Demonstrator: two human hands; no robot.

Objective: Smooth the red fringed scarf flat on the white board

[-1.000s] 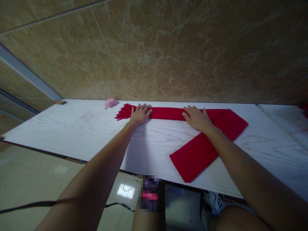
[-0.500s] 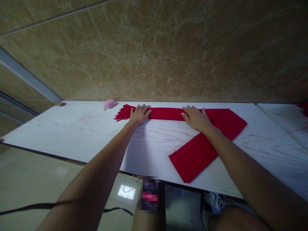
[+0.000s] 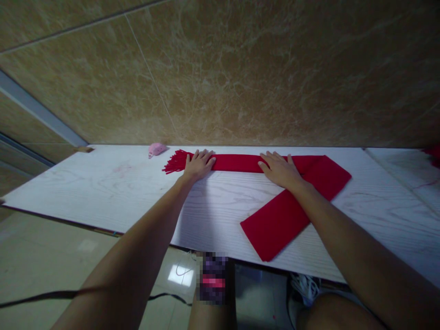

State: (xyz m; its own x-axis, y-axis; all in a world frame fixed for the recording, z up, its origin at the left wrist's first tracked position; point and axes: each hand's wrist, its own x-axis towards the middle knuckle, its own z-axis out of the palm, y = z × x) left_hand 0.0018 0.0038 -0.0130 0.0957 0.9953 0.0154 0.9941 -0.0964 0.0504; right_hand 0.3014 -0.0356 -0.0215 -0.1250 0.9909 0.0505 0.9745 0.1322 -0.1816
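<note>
A long red scarf [image 3: 282, 215] lies on the white wood-grain table [image 3: 103, 183]. One stretch runs along the far edge by the wall and ends in a fringe [image 3: 173, 161] at the left. At the right it folds back and comes diagonally toward me. My left hand [image 3: 198, 164] lies flat on the scarf just beside the fringe, fingers spread. My right hand [image 3: 280, 168] presses flat on the far strip near the fold, fingers stretched out.
A small pink object [image 3: 156, 148] sits at the table's far edge, left of the fringe. A tiled wall [image 3: 240, 68] rises right behind the table. A second table top [image 3: 405, 169] adjoins at the right. Cables lie on the floor [image 3: 41, 256] below.
</note>
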